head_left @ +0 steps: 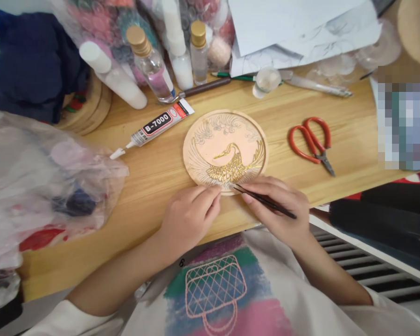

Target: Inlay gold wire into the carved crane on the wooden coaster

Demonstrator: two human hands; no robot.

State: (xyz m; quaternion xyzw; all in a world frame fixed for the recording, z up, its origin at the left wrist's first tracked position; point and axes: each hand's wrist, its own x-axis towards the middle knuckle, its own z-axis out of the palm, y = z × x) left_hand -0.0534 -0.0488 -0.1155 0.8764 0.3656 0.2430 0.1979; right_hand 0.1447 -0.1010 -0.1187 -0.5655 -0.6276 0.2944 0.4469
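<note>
A round wooden plaque (227,133) with a raised rim lies on the table, bearing a crane drawn on a pale pink ground. Gold lines cover the crane's body and neck; other lines are thin and dark. My right hand (287,210) grips black tweezers (266,200), whose tips reach the plaque's lower edge. At that same edge, left of the tips, my left hand (192,214) has its fingers pressed together. Whatever they pinch, if anything, is hidden. Red-handled cutters (313,142) rest to the right, and a B-7000 glue tube (157,123) lies to the left.
Along the back stand a gold-capped bottle (154,70), a smaller bottle (199,53) and white bottles. A dark-handled tool (210,87), a small cup (267,81) and a clear pen (318,85) lie nearby. Papers (301,28) fill the back right. Plastic bags (52,172) crowd the left.
</note>
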